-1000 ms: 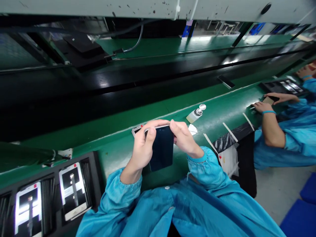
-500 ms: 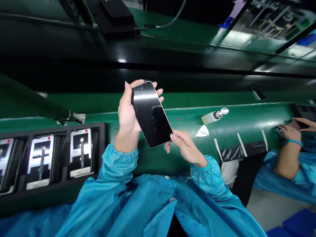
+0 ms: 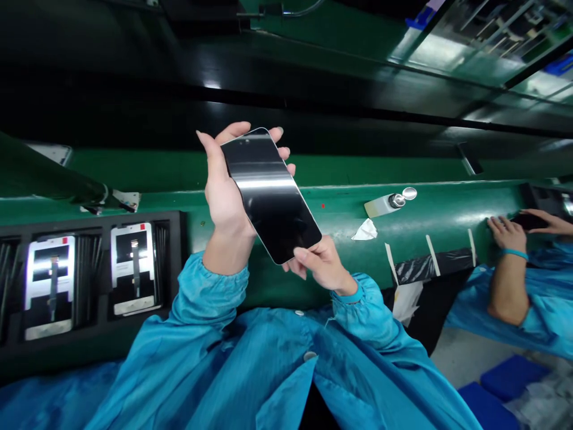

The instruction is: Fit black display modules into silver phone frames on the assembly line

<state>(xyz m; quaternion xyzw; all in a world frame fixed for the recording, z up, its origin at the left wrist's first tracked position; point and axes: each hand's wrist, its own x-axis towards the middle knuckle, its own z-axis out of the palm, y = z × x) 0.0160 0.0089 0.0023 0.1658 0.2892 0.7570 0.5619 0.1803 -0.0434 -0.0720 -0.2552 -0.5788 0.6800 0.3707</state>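
Note:
A phone screen [image 3: 271,194], its glossy black face up with a bright band of reflection, is held tilted above the green bench. My left hand [image 3: 228,197] cradles it from beneath along the left side; the fingertips show past its far right edge and the thumb sticks out away from the glass. At the near end, my right hand [image 3: 324,266] pinches the bottom edge, thumb on top and fingers underneath. The back of the screen is hidden. To the left, a black foam tray [image 3: 172,263] holds stacks of similar phone screens [image 3: 133,269] standing on edge.
On the bench [image 3: 430,209] to the right stand a bottle [image 3: 385,205] with its cap flipped open and a crumpled white wipe [image 3: 366,230]. A co-worker's hand [image 3: 508,234] handles a dark phone at far right. A green post [image 3: 54,179] slants in at left.
The phone screen and my left hand have shifted slightly left and up in view. My left thumb has lifted off the edge. My right thumb has slid left along the bottom edge.

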